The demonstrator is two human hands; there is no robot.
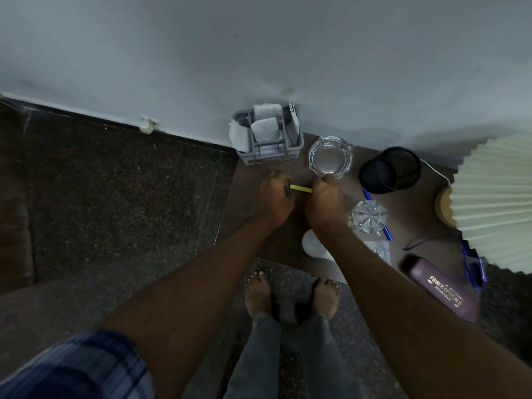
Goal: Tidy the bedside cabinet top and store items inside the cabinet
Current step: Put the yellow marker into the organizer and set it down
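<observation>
The left hand (pixel 275 194) and right hand (pixel 324 197) meet over the cabinet top, each with fingers closed on one end of a yellow-green highlighter (pixel 300 188) (probably capping it), so I would push straight along its axis. Both forearms reach forward, knuckles up. The mesh pen cup (pixel 390 169), at three o'clock of the highlighter, seems its likely home.

We see our left arm bare from the short sleeve (pixel 77 367) down, the cloth a blue plaid with darker and paler stripes crossing. Our right forearm (pixel 408 306) is bare too, with no watch or ring showing. Grey trousers (pixel 288 355) cover our legs, and our feet (pixel 260 292) are bare.
</observation>
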